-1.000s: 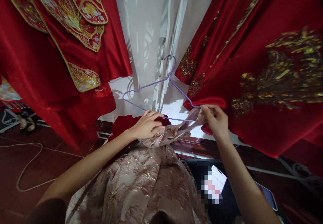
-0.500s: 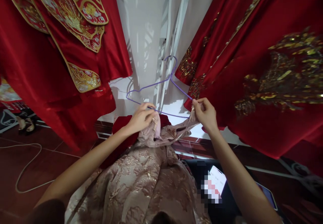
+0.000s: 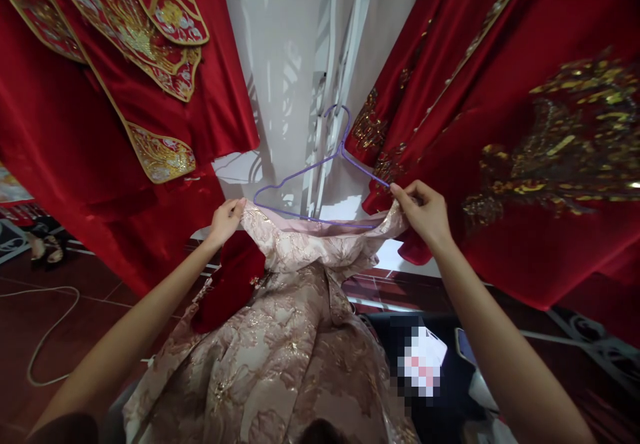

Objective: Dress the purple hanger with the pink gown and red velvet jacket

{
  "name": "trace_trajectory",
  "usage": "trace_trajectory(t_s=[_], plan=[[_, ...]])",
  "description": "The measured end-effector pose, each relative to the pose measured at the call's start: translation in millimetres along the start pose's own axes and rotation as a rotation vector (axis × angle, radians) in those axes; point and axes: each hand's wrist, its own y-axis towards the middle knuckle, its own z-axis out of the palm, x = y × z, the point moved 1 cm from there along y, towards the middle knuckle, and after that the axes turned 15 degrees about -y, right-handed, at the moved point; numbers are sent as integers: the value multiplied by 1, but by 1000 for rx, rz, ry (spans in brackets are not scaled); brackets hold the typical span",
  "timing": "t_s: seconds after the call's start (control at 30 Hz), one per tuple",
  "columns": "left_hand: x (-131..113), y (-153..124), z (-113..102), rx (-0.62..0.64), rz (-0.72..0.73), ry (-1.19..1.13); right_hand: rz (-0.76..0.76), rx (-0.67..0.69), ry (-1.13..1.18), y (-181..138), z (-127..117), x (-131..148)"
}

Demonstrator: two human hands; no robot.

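A pale pink brocade dress (image 3: 280, 344) with gold floral patterning spreads toward me. My left hand (image 3: 227, 223) pinches the left end of its neckline, beside the left tip of a purple wire hanger (image 3: 305, 167). At the other end, my right hand (image 3: 425, 212) grips the dress's right shoulder against the hanger's right arm. The neckline is stretched between both hands, and the hanger's lower bar runs just along its upper edge. The hanger's hook stands at the white metal rack; whether it is hooked there I cannot tell.
Red embroidered garments hang at left (image 3: 200, 117) and right (image 3: 530, 164). Dark red cloth (image 3: 235, 284) lies beside the dress. A phone (image 3: 427, 357) with a lit, partly blurred screen rests on a black surface at lower right. A pale cable (image 3: 75, 304) loops across the tiled floor.
My left hand has moved left, drawing the neckline out wide to the hanger's left end. The right hand has shifted slightly right and up, still holding the dress's shoulder.
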Motion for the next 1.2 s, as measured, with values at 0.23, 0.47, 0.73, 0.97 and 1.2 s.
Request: trace_trajectory(t_s=[0.23,0.47,0.73,0.97,1.2], plan=[[-9,8,1,10,69,-38,-3,38,17,0,0,-1],[-61,38,18,117,285,-43,-6,118,70,-3,9,-2],[-53,9,33,42,221,23,-8,134,129,-2,13,-1],[-20,-73,57,18,154,293,-7,76,174,-1,21,3],[-38,-103,52,132,265,590,21,71,183,0,17,0]])
